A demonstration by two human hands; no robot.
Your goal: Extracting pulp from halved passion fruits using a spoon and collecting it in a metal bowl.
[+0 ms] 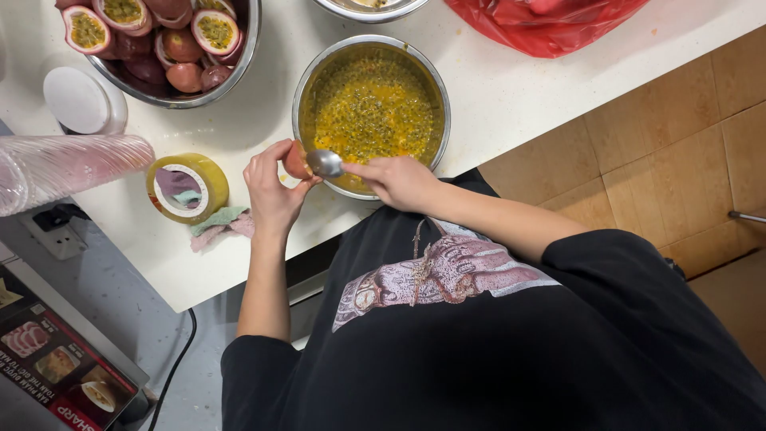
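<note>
A fruit half sits near the middle of the frame, pinched in the left hand. The right hand grips a spoon touching it. Just behind is a bowl of yellow pulp on the white surface.

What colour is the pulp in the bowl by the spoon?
Yellow-orange with dark seeds, the pulp shows best in the head view.

Pulp bowl between fruit bowl and bag
</note>
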